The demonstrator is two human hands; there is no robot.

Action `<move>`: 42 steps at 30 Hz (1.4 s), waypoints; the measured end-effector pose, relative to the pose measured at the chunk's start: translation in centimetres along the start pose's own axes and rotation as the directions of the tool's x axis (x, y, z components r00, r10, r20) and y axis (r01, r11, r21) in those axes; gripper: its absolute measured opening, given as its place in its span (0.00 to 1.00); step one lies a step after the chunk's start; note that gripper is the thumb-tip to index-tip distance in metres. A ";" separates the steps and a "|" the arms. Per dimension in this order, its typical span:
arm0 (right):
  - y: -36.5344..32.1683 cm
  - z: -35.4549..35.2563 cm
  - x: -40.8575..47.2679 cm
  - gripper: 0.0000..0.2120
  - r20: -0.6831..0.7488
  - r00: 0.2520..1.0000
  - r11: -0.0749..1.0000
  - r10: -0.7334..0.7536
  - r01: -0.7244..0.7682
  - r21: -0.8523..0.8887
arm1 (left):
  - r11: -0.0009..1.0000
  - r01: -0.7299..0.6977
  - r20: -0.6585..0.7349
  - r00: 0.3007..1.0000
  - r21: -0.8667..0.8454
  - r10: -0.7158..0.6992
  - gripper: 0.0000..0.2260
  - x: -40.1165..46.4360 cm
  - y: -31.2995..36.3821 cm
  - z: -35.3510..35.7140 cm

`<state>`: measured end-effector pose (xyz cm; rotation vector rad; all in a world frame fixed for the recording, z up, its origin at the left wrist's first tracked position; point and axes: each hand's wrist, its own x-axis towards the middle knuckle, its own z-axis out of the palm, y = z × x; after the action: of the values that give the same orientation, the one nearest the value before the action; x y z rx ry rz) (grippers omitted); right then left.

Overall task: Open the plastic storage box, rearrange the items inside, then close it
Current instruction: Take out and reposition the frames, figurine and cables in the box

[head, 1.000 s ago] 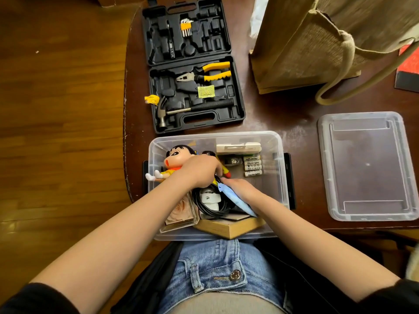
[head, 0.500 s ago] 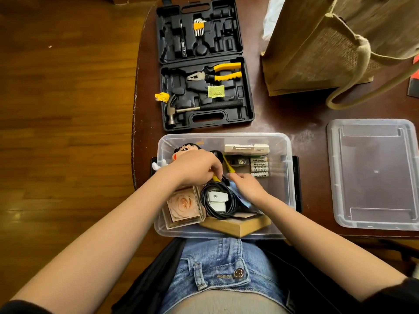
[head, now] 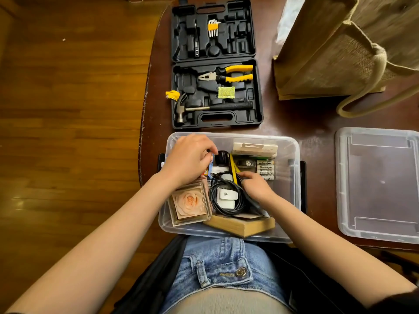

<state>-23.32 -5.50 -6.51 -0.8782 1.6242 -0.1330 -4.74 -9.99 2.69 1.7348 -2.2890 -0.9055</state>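
The clear plastic storage box (head: 292,177) is set at the near edge of the dark counter (head: 317,123), right in front of the person. Its lid (head: 381,184) is off and is laid flat on the counter to the right, apart from the box.

Both hands are seen inside the box. The left hand (head: 189,157) is curled over things in the far left part of the box, and its fingertips are closed on something small and dark. What it is cannot be told. The right hand (head: 256,185) is curled too, near the middle of the box, just beside the batteries (head: 265,169). Whether anything is held in it cannot be told.

A rose in a clear case (head: 189,203) is seen in the near left corner. A coiled black cable (head: 226,197) is placed beside it. A wooden block (head: 240,226) is leaned at the near wall. A white flat pack (head: 255,148) is laid at the far wall.

Behind the box, an open black tool case (head: 215,64) is laid, with pliers (head: 226,74) and a hammer (head: 204,107) in it. A brown woven bag (head: 340,46) is stood to the right.
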 end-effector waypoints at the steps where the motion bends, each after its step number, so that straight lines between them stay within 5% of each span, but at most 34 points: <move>1: 0.1 -0.4 -0.1 0.19 -0.015 0.999 0.995 -0.031 0.030 -0.091 | 1.000 0.014 0.001 1.000 0.028 -0.014 0.07 -0.2 -0.3 0.0; 4: 0.2 -1.5 -0.4 0.16 -0.043 0.991 0.952 -0.125 0.108 -0.287 | 0.996 0.071 0.024 0.997 0.045 -0.072 0.06 -0.7 -1.2 0.1; 9: -0.4 -2.4 -1.1 0.18 -0.041 0.969 0.907 -0.243 0.213 -0.363 | 0.997 0.061 -0.014 0.998 -0.043 -0.062 0.05 -1.8 -1.5 0.2; 12: -0.8 -2.6 -1.6 0.31 0.145 0.980 0.837 -0.136 0.192 -0.512 | 0.998 0.016 -0.067 0.998 -0.059 -0.020 0.06 -2.7 -1.4 0.2; 15: -1.3 -1.8 -1.6 0.29 0.221 0.974 0.745 -0.051 0.185 -0.641 | 0.999 0.011 -0.071 0.997 -0.050 -0.014 0.06 -3.6 -1.4 0.3; 21: -1.7 -0.2 -0.9 0.16 0.327 0.945 0.964 0.026 0.062 -0.257 | 0.996 -0.061 -0.275 0.959 0.060 0.075 0.07 -5.5 -0.7 1.2; 26: -0.8 -1.3 -0.6 0.24 0.298 0.952 0.993 0.072 -0.041 -0.108 | 1.000 0.004 -0.459 0.888 -0.009 -0.008 0.11 -6.3 -0.4 1.5; 31: -0.7 -2.2 -1.3 0.02 0.289 0.954 0.997 -0.074 0.078 -0.005 | 0.996 0.056 -0.571 0.816 -0.068 -0.085 0.07 -7.3 -0.2 1.7; 34: -1.0 -2.6 -1.9 0.02 0.306 0.945 0.993 -0.116 0.121 0.002 | 0.993 0.083 -0.577 0.808 -0.090 -0.120 0.07 -8.0 -0.3 2.1; 42: -2.6 -4.2 -2.1 0.07 0.185 0.915 0.857 -0.359 0.401 -0.323 | 0.994 -0.011 -0.302 0.952 0.110 0.044 0.06 -9.9 -0.4 3.3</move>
<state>-25.86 -7.64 -2.33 -1.4606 1.3646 -0.0605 -2.62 0.25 2.24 1.7379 -2.1851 -0.4762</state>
